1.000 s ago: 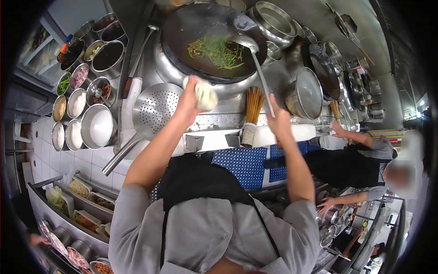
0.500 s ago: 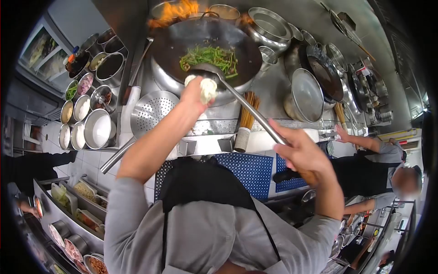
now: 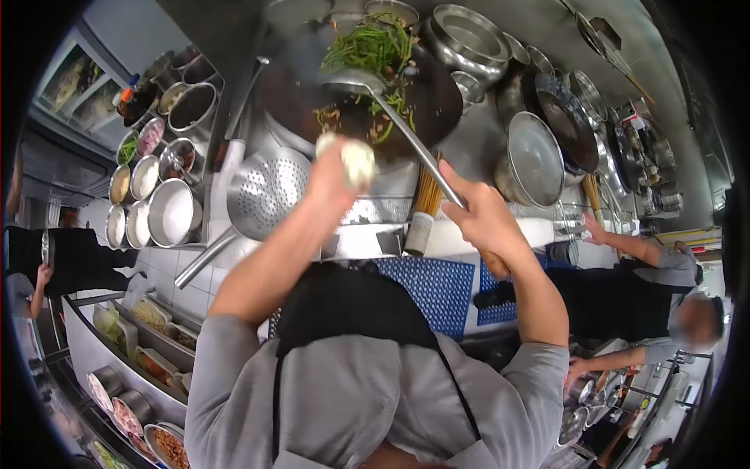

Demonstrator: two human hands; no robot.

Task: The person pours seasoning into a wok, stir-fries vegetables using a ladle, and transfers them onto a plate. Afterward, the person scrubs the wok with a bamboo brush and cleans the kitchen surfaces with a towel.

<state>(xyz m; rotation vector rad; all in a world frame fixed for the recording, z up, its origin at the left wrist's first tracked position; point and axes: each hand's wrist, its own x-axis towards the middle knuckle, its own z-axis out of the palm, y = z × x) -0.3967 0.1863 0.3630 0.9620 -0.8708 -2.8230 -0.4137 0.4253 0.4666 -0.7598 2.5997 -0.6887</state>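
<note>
Nearest, the wearer's black apron (image 3: 355,305) hung over a grey shirt, with blue mats (image 3: 430,285) on the floor just past it. Right hand (image 3: 483,213) had its fingers wrapped round the ladle (image 3: 418,144), the handle's wooden end jutting out behind the palm. Left hand (image 3: 332,184) was blurred, fingers closed on a pale bunched cloth (image 3: 358,162) at the near side of the wok (image 3: 293,102); could not tell whether the cloth touched the rim. Between the hands, a bamboo brush (image 3: 427,195) lay on the worktop, bristles pointing away. Left of the left hand sat a perforated strainer (image 3: 269,187), its handle slanting back toward the wearer. Further left, a cluster of steel pots (image 3: 173,213). Beyond the hands, the ladle's bowl hung over the wok. Green beans (image 3: 371,48) were massed toward the wok's far side, loose strands and brown bits lower down inside it. Right of that, a wide pan (image 3: 535,160) leaned beside a dark second wok (image 3: 564,125). Off to the right, a co-worker (image 3: 617,301) in a black apron had one hand out toward the worktop.
</note>
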